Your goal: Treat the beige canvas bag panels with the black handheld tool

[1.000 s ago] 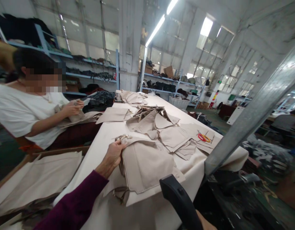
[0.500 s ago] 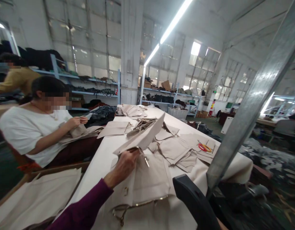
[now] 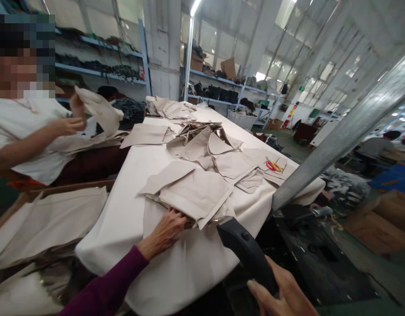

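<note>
My left hand (image 3: 165, 232), in a purple sleeve, is at the near edge of a beige fabric piece (image 3: 195, 193) on the table. Its fingers are curled at that edge, with the fingertips partly hidden by the cloth. Brass-coloured metal hardware shows along the underside of the piece. At the lower right, my right hand (image 3: 281, 289) is wrapped round a black handheld tool (image 3: 245, 245) shaped like a hair clipper. The tool's head points at the fabric's near right corner, close to the metal trim.
A table with a pale cover (image 3: 120, 228) bears more beige pieces (image 3: 235, 164) and red-and-yellow-handled scissors (image 3: 274, 165). A slanting metal post (image 3: 337, 131) rises at the right. Leftward, a co-worker (image 3: 27, 131) holds beige cloth beside a box of fabric pieces (image 3: 54, 219).
The raised fabric piece now lies flat, and my left hand has come down to its near edge. My right hand has come into view with the tool. The view has tilted down.
</note>
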